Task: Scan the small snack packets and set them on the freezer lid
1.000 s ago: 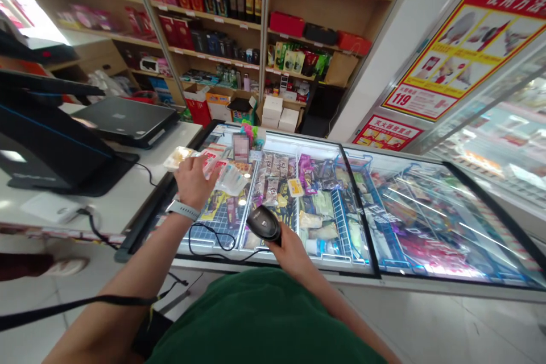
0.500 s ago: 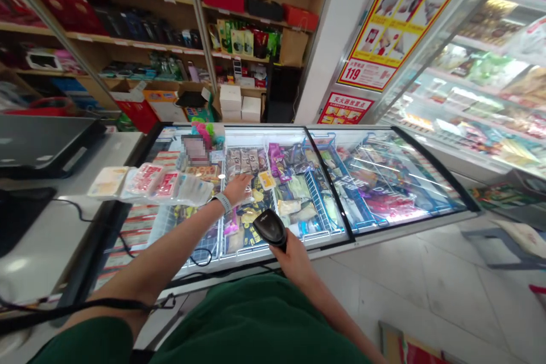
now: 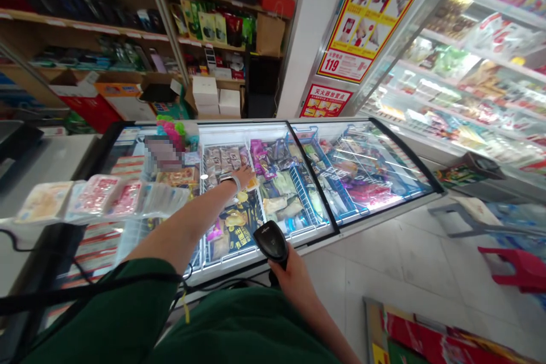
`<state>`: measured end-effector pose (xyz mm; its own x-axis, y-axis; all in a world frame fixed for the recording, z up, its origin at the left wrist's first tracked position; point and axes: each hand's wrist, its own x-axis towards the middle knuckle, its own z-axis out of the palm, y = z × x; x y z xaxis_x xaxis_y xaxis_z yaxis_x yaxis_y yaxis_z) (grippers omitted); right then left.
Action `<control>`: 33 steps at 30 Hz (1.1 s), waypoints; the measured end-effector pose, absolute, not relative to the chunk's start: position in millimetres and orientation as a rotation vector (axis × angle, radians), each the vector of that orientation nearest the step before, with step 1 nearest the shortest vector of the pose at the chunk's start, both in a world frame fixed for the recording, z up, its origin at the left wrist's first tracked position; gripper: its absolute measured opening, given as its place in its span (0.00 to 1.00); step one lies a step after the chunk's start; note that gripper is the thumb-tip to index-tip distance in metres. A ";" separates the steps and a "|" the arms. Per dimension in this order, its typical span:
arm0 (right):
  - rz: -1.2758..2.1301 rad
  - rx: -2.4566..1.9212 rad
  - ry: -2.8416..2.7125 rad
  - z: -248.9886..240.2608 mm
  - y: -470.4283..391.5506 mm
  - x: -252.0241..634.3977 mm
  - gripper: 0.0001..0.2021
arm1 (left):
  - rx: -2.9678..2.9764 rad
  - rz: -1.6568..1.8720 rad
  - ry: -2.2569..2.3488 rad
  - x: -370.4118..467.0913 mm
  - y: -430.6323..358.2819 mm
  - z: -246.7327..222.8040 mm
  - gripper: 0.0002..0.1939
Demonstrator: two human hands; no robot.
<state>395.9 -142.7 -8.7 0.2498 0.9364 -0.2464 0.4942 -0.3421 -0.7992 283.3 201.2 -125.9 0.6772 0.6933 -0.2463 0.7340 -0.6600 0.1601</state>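
My right hand [image 3: 294, 277] is wrapped round the handle of a black barcode scanner [image 3: 272, 240], held in front of my body above the freezer's near edge. My left arm is stretched over the chest freezer [image 3: 298, 243], with a pale band on the wrist. My left hand [image 3: 243, 175] lies palm down with fingers stretched out, on or just over a small yellow-and-white pack [image 3: 253, 184]; the hand partly hides it. Whether the fingers touch the pack is hard to see. Under the glass, wire baskets hold bagged frozen food, including black-and-yellow bags [image 3: 239, 233].
Clear-wrapped trays of red food [image 3: 99, 194] and a stack of plastic packs [image 3: 164, 200] stand left on the freezer. A black cable [image 3: 140, 280] crosses my left arm. Behind are cardboard boxes [image 3: 117, 96] and shelves. On the floor to the right stands a red stool [image 3: 518, 267].
The view has shifted to the right. My left hand has reached farther out, over the yellow-and-white pack, which was uncovered before. My right hand still holds the scanner.
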 end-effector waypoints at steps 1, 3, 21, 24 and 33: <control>0.981 -1.945 -1.299 -8.6 -142.2 395.7 0.13 | 2.647 -0.226 1.156 282.5 200.6 -125.8 0.26; 0.985 -1.955 -1.308 -7.5 -140.0 395.1 0.13 | 2.643 -0.202 1.190 278.2 197.6 -123.7 0.22; 0.998 -1.812 -1.555 14.3 -92.6 366.6 0.13 | 2.200 0.070 1.695 143.8 56.5 -106.5 0.31; 1.015 -1.746 -1.613 26.6 -80.6 359.5 0.13 | 2.095 0.257 1.757 115.9 28.6 -94.0 0.28; 1.093 -1.513 -1.846 50.0 -48.6 343.1 0.13 | 1.902 0.882 2.023 72.0 -41.8 -24.3 0.27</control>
